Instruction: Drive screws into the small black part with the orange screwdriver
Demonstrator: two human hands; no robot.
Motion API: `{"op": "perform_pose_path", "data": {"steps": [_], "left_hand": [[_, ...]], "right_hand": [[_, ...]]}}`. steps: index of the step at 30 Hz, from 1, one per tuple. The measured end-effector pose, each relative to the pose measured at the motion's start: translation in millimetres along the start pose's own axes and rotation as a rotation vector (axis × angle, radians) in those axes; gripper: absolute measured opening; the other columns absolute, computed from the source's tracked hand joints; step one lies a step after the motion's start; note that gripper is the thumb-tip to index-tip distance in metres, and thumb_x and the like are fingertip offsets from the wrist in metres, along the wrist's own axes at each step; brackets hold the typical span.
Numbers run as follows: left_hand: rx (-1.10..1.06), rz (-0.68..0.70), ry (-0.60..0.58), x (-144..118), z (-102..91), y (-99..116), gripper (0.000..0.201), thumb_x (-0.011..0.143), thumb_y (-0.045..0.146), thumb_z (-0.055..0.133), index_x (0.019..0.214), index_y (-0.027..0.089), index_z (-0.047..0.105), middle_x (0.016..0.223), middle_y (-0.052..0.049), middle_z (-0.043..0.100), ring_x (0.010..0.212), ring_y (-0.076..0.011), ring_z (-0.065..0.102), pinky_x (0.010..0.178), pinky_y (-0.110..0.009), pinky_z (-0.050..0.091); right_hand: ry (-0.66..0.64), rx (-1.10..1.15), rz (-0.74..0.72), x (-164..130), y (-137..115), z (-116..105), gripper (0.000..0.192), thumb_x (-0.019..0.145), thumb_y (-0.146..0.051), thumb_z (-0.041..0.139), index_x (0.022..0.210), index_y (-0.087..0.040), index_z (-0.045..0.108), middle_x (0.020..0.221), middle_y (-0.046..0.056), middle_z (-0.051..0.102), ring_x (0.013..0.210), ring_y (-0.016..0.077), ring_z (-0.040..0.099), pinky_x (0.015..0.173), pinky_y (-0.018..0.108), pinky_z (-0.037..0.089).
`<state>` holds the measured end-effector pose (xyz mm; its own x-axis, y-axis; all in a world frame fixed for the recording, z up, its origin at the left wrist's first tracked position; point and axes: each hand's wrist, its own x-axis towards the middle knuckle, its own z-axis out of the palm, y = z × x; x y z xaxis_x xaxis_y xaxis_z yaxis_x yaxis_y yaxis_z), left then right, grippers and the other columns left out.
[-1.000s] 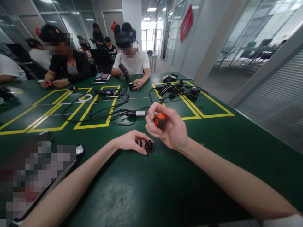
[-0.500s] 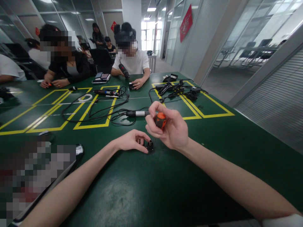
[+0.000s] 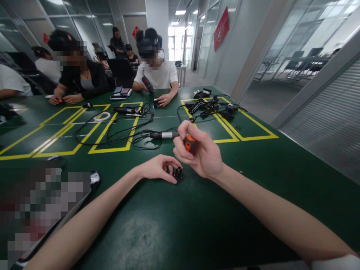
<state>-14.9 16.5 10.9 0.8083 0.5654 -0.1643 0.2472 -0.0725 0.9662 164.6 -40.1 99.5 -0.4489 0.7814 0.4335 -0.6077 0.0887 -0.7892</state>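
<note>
We see the orange-and-grey handle (image 3: 191, 144) turned since the previous frame within our right hand (image 3: 208, 156), which grips it. At its seven o'clock, our left hand (image 3: 154, 167) pinches a black part (image 3: 178, 175), its short cylindrical stub upright.

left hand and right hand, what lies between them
In the head view, a small black part sits between them, at the fingertips of the left hand; the right hand, gripping an orange-and-dark handle, is higher in the picture.
</note>
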Motion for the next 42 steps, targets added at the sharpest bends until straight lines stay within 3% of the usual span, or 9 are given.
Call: {"op": "perform_pose_path", "data": {"steps": [5,9,15,19,22,29,34,38,42], "left_hand": [[0.013,-0.006,0.022,0.4,-0.2,-1.1,0.041,0.062,0.03,0.096,0.095,0.014,0.078,0.079,0.001,0.072,0.068,-0.01,0.058,0.064,-0.023,0.045],[0.016,-0.002,0.041,1.2,0.0,-2.9,0.045,0.06,0.029,0.097,0.097,0.015,0.076,0.074,0.003,0.069,0.067,-0.0107,0.059,0.061,-0.023,0.042],[0.017,-0.014,0.055,0.5,1.0,-1.9,0.042,0.06,0.031,0.097,0.092,0.014,0.075,0.073,0.002,0.068,0.067,-0.0115,0.06,0.06,-0.023,0.042],[0.004,0.0,0.04,-0.2,0.9,-0.4,0.042,0.062,0.028,0.096,0.097,0.015,0.076,0.074,0.002,0.069,0.066,-0.0106,0.058,0.062,-0.023,0.043],[0.005,0.001,0.044,0.2,0.6,-1.5,0.043,0.061,0.03,0.097,0.096,0.015,0.076,0.075,0.002,0.069,0.067,-0.0108,0.058,0.061,-0.022,0.042],[0.017,0.003,0.048,0.9,0.5,-2.5,0.04,0.061,0.031,0.097,0.09,0.015,0.074,0.071,0.003,0.067,0.065,-0.0098,0.057,0.058,-0.021,0.041],[0.018,0.016,0.033,0.8,0.3,-2.1,0.041,0.062,0.033,0.097,0.092,0.015,0.076,0.071,0.002,0.068,0.065,-0.01,0.058,0.059,-0.022,0.041],[0.024,0.004,0.042,0.9,0.2,-3.3,0.043,0.062,0.033,0.097,0.095,0.015,0.077,0.072,0.002,0.068,0.065,-0.0106,0.058,0.059,-0.022,0.042],[0.029,-0.003,0.044,0.8,0.3,-3.3,0.037,0.063,0.031,0.097,0.087,0.015,0.075,0.072,0.002,0.068,0.065,-0.0102,0.057,0.059,-0.022,0.04]], "right_hand": [[-0.009,-0.048,-0.024,2.2,0.2,0.2,0.039,0.102,-0.049,0.061,0.076,-0.02,0.052,0.056,-0.007,0.048,0.044,0.0067,0.032,0.04,0.017,0.027],[-0.008,-0.035,0.039,1.8,-0.4,1.3,0.048,0.103,-0.057,0.058,0.073,-0.021,0.048,0.054,-0.009,0.038,0.043,0.0058,0.023,0.04,0.016,0.022],[-0.012,-0.018,0.026,-0.6,-1.3,1.7,0.035,0.099,-0.051,0.064,0.087,-0.024,0.046,0.053,-0.012,0.043,0.041,0.0059,0.022,0.04,0.016,0.021],[-0.035,-0.061,0.007,0.7,-0.7,0.0,0.038,0.1,-0.05,0.062,0.078,-0.021,0.05,0.056,-0.008,0.048,0.042,0.0063,0.031,0.039,0.017,0.026],[-0.039,-0.06,0.035,0.8,-0.2,-0.8,0.046,0.101,-0.054,0.059,0.072,-0.021,0.048,0.054,-0.008,0.041,0.042,0.0057,0.026,0.038,0.017,0.023],[-0.048,-0.029,0.007,-1.2,-1.2,-1.6,0.031,0.099,-0.047,0.062,0.086,-0.024,0.046,0.053,-0.012,0.042,0.04,0.0057,0.022,0.039,0.016,0.021],[-0.038,-0.083,-0.005,0.7,-2.2,-1.3,0.039,0.1,-0.048,0.062,0.075,-0.021,0.051,0.057,-0.007,0.046,0.043,0.0065,0.031,0.039,0.018,0.027],[-0.047,-0.045,0.023,0.6,-2.2,-0.7,0.043,0.1,-0.052,0.06,0.072,-0.021,0.048,0.054,-0.009,0.037,0.043,0.006,0.023,0.04,0.018,0.022],[-0.053,-0.021,0.031,-0.9,-2.6,-1.9,0.034,0.097,-0.05,0.06,0.083,-0.024,0.046,0.052,-0.012,0.035,0.041,0.006,0.018,0.041,0.017,0.021]]}}
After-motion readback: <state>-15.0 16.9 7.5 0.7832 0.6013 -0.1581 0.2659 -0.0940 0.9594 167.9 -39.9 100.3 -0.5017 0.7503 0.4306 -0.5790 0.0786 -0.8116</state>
